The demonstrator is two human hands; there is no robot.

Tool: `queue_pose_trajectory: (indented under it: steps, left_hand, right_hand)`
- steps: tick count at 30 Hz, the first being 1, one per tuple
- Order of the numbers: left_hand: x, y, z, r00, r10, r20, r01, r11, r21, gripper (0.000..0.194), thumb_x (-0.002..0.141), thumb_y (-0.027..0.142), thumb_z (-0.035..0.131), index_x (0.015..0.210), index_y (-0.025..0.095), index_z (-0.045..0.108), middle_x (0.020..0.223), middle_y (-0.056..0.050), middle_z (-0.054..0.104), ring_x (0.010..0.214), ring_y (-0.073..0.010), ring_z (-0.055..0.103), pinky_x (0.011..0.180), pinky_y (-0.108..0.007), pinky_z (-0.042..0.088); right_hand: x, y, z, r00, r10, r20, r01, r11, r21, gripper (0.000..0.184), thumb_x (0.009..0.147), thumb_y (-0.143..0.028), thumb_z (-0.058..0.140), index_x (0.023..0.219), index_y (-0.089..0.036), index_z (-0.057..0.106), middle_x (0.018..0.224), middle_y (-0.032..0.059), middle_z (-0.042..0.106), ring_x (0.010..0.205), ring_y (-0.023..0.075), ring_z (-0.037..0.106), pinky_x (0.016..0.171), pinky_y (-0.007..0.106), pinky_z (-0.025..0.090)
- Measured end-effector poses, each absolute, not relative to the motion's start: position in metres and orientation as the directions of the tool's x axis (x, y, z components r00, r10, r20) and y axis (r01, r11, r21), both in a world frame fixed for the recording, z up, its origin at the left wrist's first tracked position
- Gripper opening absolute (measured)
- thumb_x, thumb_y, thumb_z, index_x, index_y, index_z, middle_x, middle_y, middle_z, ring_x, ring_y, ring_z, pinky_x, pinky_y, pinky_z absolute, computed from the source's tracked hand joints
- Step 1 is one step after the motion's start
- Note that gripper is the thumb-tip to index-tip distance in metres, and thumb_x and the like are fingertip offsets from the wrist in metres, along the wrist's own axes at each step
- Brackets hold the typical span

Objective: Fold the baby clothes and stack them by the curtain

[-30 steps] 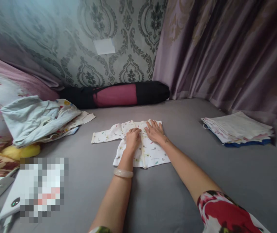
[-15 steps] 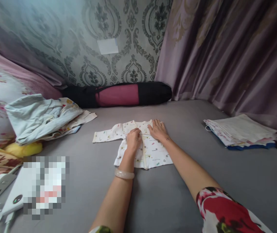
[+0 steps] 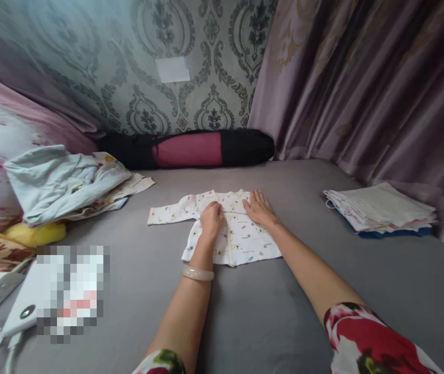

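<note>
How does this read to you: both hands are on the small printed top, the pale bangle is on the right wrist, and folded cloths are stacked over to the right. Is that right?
Not quite: the head view shows the pale bangle on the wrist of the left hand, not the right hand. The rest stands.

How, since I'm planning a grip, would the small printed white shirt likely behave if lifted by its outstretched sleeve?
The shirt would probably hang floppy, as it lies thin and flat on the grey sheet. It is likely light, being small beside the left hand. Its front might gape, since pale trim runs down its middle.
</note>
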State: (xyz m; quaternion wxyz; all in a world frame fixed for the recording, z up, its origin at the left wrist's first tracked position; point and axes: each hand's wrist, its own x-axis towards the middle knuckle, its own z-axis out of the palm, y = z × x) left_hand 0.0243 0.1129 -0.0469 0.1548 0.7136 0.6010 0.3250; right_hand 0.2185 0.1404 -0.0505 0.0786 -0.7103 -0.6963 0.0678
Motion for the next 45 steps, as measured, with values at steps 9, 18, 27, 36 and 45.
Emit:
queue_pose_trajectory:
  steps: [9, 18, 27, 36, 45]
  left_hand:
    - [0.020, 0.116, -0.044, 0.025, 0.968, 0.248, 0.730, -0.187, 0.657, 0.030, 0.083, 0.008, 0.043, 0.096, 0.014, 0.069, 0.106, -0.011, 0.070, 0.101, -0.0220, 0.062, 0.092, -0.031, 0.045]
    - [-0.001, 0.128, -0.036, -0.238, 0.939, 0.249, 0.574, -0.071, 0.816, 0.030, 0.086, 0.014, 0.044, 0.103, 0.014, 0.069, 0.101, -0.009, 0.072, 0.097, -0.0207, 0.065, 0.092, -0.031, 0.047]
    - [-0.006, 0.124, -0.033, -0.297, 0.926, 0.233, 0.517, -0.049, 0.854, 0.027, 0.085, 0.019, 0.046, 0.098, 0.017, 0.070, 0.095, -0.007, 0.073, 0.092, -0.0198, 0.065, 0.088, -0.031, 0.047]
    - [-0.024, 0.133, -0.038, -0.379, 0.902, 0.207, 0.424, -0.030, 0.905, 0.026, 0.082, 0.020, 0.046, 0.091, 0.018, 0.070, 0.091, -0.006, 0.073, 0.086, -0.0194, 0.067, 0.084, -0.030, 0.049]
    - [-0.029, 0.134, -0.041, -0.412, 0.891, 0.189, 0.397, -0.011, 0.918, 0.027, 0.081, 0.022, 0.046, 0.091, 0.018, 0.071, 0.090, -0.005, 0.073, 0.089, -0.0183, 0.067, 0.088, -0.029, 0.049]
  right_hand:
    - [0.219, 0.142, -0.053, 0.020, 1.000, 0.000, 0.990, -0.020, -0.142, 0.071, 0.097, -0.048, 0.017, 0.148, 0.001, 0.026, 0.156, 0.0194, 0.022, 0.145, 0.0281, 0.015, 0.117, 0.041, 0.012]
    - [0.170, 0.144, -0.043, 0.091, 0.996, 0.012, 0.981, -0.088, -0.175, 0.070, 0.098, -0.047, 0.017, 0.148, 0.000, 0.025, 0.156, 0.0196, 0.021, 0.145, 0.0288, 0.015, 0.116, 0.044, 0.009]
    - [0.153, 0.147, -0.052, 0.173, 0.985, 0.020, 0.963, -0.165, -0.213, 0.072, 0.097, -0.049, 0.019, 0.149, 0.001, 0.023, 0.156, 0.0170, 0.023, 0.145, 0.0284, 0.014, 0.117, 0.045, 0.006]
    - [0.155, 0.142, -0.047, 0.108, 0.994, -0.005, 0.970, -0.106, -0.217, 0.068, 0.098, -0.047, 0.015, 0.150, -0.003, 0.024, 0.158, 0.0159, 0.018, 0.145, 0.0268, 0.012, 0.116, 0.046, 0.007]
    - [0.120, 0.129, -0.038, -0.135, 0.991, 0.016, 0.956, 0.134, -0.259, 0.067, 0.098, -0.046, 0.015, 0.151, -0.005, 0.022, 0.159, 0.0132, 0.016, 0.147, 0.0246, 0.007, 0.117, 0.047, 0.001]
